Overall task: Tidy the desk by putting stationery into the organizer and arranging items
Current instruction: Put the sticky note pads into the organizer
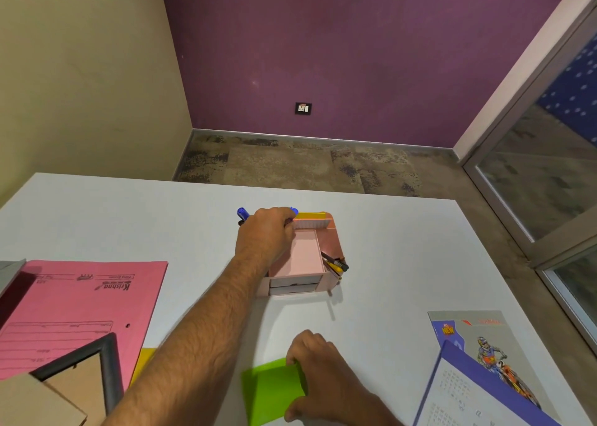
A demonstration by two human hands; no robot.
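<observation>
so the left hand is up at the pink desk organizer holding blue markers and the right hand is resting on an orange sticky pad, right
Not quite. In the head view the right hand rests on a bright green sticky pad, not an orange one. The left hand is indeed at the pink desk organizer, holding blue markers.

Bare desk (403,248) right of the organizer (303,257); pink folder (74,312) crowds the left.

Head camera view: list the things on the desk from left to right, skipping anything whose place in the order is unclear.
Pink folder → picture frame → green sticky notes under the right hand → pink organizer, left hand at its far left corner → motorbike-cover notebook.
</observation>
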